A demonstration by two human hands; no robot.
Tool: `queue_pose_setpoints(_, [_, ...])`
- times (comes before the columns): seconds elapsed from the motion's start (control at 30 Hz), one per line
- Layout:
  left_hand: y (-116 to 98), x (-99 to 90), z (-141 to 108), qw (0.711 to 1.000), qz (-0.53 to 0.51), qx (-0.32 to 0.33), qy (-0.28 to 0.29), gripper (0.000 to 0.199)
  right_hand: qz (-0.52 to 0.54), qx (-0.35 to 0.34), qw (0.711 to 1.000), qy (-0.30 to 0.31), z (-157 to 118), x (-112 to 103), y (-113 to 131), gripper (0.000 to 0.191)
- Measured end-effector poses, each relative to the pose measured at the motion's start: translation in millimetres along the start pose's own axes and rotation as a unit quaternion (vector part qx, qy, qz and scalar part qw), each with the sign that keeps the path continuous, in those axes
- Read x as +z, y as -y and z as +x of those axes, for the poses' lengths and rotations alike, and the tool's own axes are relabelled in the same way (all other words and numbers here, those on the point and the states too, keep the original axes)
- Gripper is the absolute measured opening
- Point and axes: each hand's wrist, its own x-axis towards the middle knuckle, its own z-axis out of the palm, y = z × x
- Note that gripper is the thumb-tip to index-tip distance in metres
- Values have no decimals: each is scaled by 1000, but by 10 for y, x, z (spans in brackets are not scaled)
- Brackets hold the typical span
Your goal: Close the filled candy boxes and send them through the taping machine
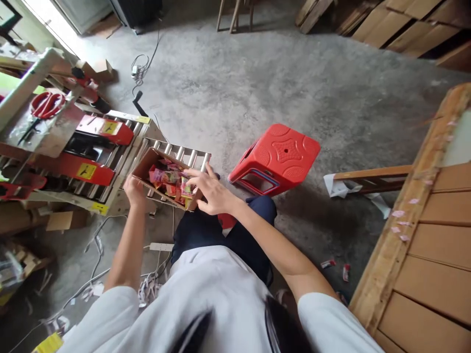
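An open cardboard box [142, 172] holds several small packets [171, 180] in pink, red and yellow wrappers. It rests at a tilt over the end of a roller conveyor [192, 157]. My left hand [134, 190] grips the box's near left corner, its fingers partly hidden by the cardboard. At the opposite end, my right hand [212, 192] is open, with its fingers spread over the rim and the nearest packets. Whether those fingertips touch the packets I cannot tell.
A carton-sealing machine [93, 166] with red guides stands left; red-handled scissors [47, 105] lie on top. A red plastic stool [285, 152] is ahead to the right. Flat cartons [441, 245] fill a wooden-edged surface at right. Cables and a power strip [161, 246] lie on the floor.
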Motion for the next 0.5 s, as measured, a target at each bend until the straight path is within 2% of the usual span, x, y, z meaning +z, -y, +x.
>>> queue_pose_setpoints(0.07, [-119,-140,25,996,-66,34,-44,44,-13,17,1000,-15,114,72,163,59])
queue_pose_setpoints(0.13, [-256,-258,29,994,-84,69,-31,41,-34,27,999,20,315,237,219,56])
queue_pose_setpoints(0.23, [-438,-383,11,994,-19,88,59,36,-43,54,988,139,631,588,74,38])
queue_pose_setpoints(0.3, [-532,-411,9,986,33,106,127,34,-40,71,979,184,750,792,-85,34])
queue_pose_setpoints(0.37, [-606,-380,32,963,102,150,200,32,-42,79,980,175,776,919,-203,30])
queue_pose_setpoints(0.43, [-657,-300,88,928,180,189,267,33,-35,98,983,148,743,963,-250,29])
queue_pose_setpoints(0.5, [-678,-204,162,904,235,189,303,39,-1,112,986,126,693,937,-243,27])
